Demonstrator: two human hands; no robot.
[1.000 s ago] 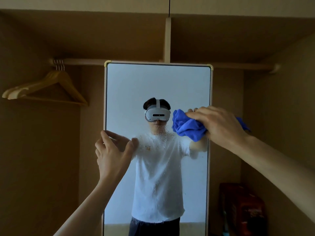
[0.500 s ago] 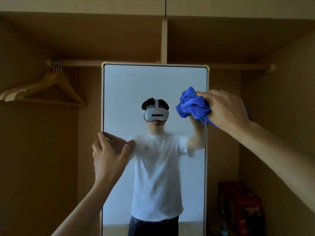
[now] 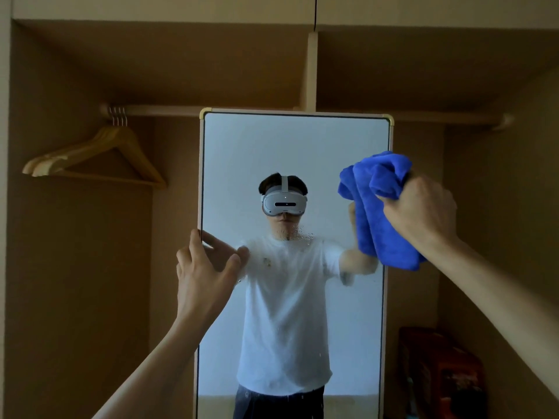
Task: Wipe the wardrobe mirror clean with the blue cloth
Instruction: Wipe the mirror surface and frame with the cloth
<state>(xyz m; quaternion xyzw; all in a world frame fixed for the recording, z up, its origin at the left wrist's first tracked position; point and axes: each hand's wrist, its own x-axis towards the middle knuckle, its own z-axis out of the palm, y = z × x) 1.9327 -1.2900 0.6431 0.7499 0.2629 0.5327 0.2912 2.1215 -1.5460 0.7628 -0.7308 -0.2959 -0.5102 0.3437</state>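
Right hand (image 3: pixel 423 213) round blue cloth (image 3: pixel 375 204) at mirror (image 3: pixel 287 146)

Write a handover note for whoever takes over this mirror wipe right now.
Left hand: open, fingers resting on the left edge of the mirror, steadying it.
Right hand: grips the bunched blue cloth at the glass near the right edge, upper half.
Done: the top of the glass looks clear.
Left: droplets and haze across the middle and lower glass; wipe downward from there.
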